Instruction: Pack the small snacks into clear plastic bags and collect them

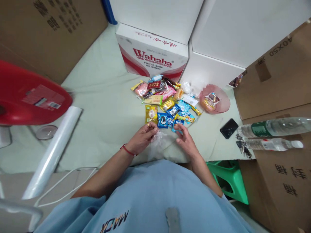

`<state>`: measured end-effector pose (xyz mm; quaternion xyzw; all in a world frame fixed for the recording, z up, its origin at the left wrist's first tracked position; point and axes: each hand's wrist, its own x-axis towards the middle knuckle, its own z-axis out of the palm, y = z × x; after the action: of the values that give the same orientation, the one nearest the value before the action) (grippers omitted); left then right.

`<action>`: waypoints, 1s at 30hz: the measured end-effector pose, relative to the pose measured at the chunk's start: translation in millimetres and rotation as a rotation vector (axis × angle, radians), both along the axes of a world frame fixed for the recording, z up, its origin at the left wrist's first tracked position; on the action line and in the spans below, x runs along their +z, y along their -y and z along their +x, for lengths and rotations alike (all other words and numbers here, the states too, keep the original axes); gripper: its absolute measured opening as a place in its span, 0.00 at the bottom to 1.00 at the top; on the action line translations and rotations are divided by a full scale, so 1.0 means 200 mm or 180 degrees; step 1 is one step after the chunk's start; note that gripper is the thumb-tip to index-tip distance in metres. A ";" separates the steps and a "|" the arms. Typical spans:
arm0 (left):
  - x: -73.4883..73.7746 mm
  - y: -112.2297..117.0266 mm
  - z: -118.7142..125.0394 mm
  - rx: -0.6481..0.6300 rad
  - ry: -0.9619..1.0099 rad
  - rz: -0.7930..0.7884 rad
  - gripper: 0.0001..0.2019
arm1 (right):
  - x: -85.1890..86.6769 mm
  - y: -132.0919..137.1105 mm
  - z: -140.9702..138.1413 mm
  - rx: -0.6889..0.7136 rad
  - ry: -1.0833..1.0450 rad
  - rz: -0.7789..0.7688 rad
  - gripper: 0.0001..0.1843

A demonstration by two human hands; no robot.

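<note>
My left hand (146, 135) is closed, fingers pinched on a thin clear plastic bag (160, 141) that hangs between my hands at the table's near edge. A red cord circles that wrist. Across the bag, my right hand (186, 139) has its fingers apart and slightly bent, with nothing visible in them. Its fingertips are close to a yellow snack packet (185, 118) and blue wrappers. Just beyond my hands lies a pile of wrapped snacks, among them a yellow packet (151, 113), a dark blue packet (162, 120) and a pink packet (167, 92).
Behind the pile stands a Wahaha water carton (153, 55). To the right are a pink bowl (224, 101) with snacks in it, a black phone (229, 128), keys (243, 147) and two lying bottles. A plastic film roll (55, 149) and a red container (31, 97) occupy the left.
</note>
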<state>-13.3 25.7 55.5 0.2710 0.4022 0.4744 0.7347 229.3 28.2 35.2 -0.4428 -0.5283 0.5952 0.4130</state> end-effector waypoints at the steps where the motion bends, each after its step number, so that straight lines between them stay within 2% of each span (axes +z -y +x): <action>1: 0.00 0.00 0.01 -0.0027 0.0022 -0.0037 0.23 | -0.01 0.00 -0.02 0.0186 0.0058 0.0004 0.45; 2: 0.00 -0.01 0.01 -0.0039 0.0052 -0.0077 0.23 | -0.01 0.00 -0.03 0.0328 0.0120 -0.0026 0.45; 4: 0.00 -0.02 0.02 0.0008 0.0150 -0.0137 0.23 | -0.03 0.01 -0.06 0.0497 0.0193 -0.0193 0.34; 6: -0.01 -0.03 0.01 0.0201 0.0269 -0.0125 0.24 | -0.03 0.03 -0.09 0.0384 0.0192 -0.0459 0.22; 7: -0.02 -0.03 0.00 0.0314 0.0317 -0.0117 0.25 | -0.03 0.03 -0.11 0.0203 0.0156 -0.0594 0.19; 10: -0.04 0.01 0.01 0.0416 0.0307 -0.0196 0.34 | -0.03 0.04 -0.14 -0.0491 -0.0104 -0.0906 0.18; 13: -0.09 0.06 0.03 0.0232 -0.0050 -0.0248 0.41 | -0.03 0.03 -0.14 -0.0696 -0.0460 -0.1193 0.21; 16: -0.13 0.08 0.04 0.0307 -0.0606 -0.0271 0.33 | -0.01 0.02 -0.12 -0.0721 -0.0525 -0.1273 0.21; 21: -0.15 0.05 -0.06 0.0791 -0.1096 -0.0188 0.24 | 0.01 -0.01 -0.03 -0.0735 -0.0263 -0.1324 0.22; 23: -0.13 0.07 -0.09 0.1076 -0.1723 0.0272 0.18 | 0.00 -0.01 0.00 -0.0734 -0.0231 -0.1394 0.23; 25: -0.11 0.11 -0.11 0.1074 -0.2392 0.1154 0.13 | 0.00 0.00 0.00 -0.0770 -0.0229 -0.1433 0.23; 28: -0.10 0.16 -0.10 0.0275 -0.2832 0.2540 0.14 | -0.01 0.00 0.00 -0.0813 -0.0266 -0.1448 0.23; 30: -0.12 0.17 -0.07 -0.0318 -0.3015 0.2999 0.18 | -0.01 0.00 -0.01 -0.0815 -0.0275 -0.1458 0.23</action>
<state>-26.5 -7.3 32.3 0.7601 0.4181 0.3945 0.3029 227.6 28.2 33.4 -0.5621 -0.3013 0.6605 0.3961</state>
